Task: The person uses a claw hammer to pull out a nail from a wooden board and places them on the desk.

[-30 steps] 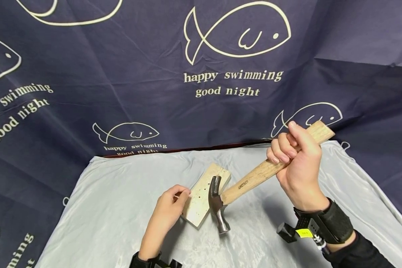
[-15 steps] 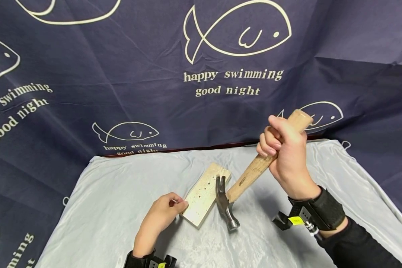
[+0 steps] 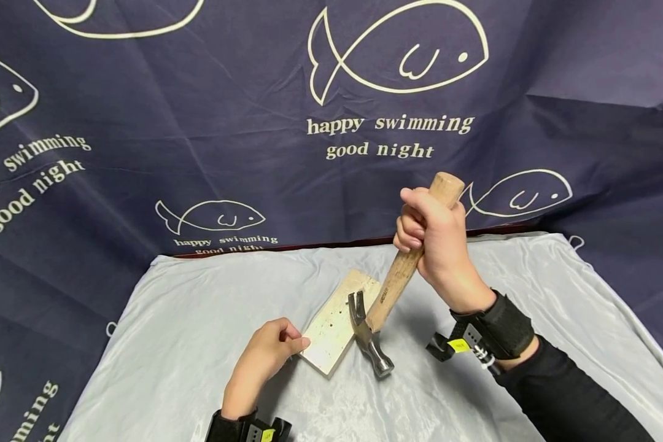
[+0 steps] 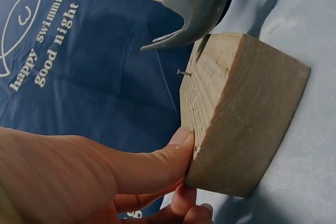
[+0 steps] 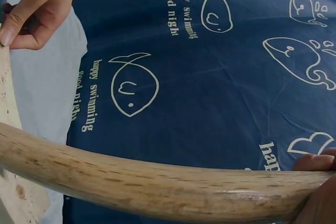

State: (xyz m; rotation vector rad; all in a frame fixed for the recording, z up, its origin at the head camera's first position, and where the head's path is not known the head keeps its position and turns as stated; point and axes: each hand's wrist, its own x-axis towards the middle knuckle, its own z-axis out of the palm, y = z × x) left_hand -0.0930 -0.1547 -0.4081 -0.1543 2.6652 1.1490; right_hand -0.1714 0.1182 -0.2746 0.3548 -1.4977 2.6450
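Brings the right hand (image 3: 433, 230) farther left than half a second ago, standing the hammer (image 3: 402, 270) steeper, with little shift at its head (image 3: 367, 341). Rests the left hand (image 3: 271, 350) closer to the near end of the board (image 3: 328, 334) than a second ago. Clamps right fingers tightly round the handle (image 5: 173, 190), leaving the butt sticking up beyond the fist. Pinches the board's near left corner in the left hand, with the thumb (image 4: 176, 148) on top and fingertips (image 4: 185, 198) low at the side. Keeps the board slantwise on the pale cloth (image 3: 199, 337), with small holes in the top face and a nail (image 4: 184, 72) standing partly out of it. Holds the claw (image 4: 202, 17) above the board and the striking face past its right edge; hard to tell whether touching. Wears a black sleeve (image 3: 574, 387) on the right arm. Faces a blue backdrop (image 3: 116, 184) printed with white fish.
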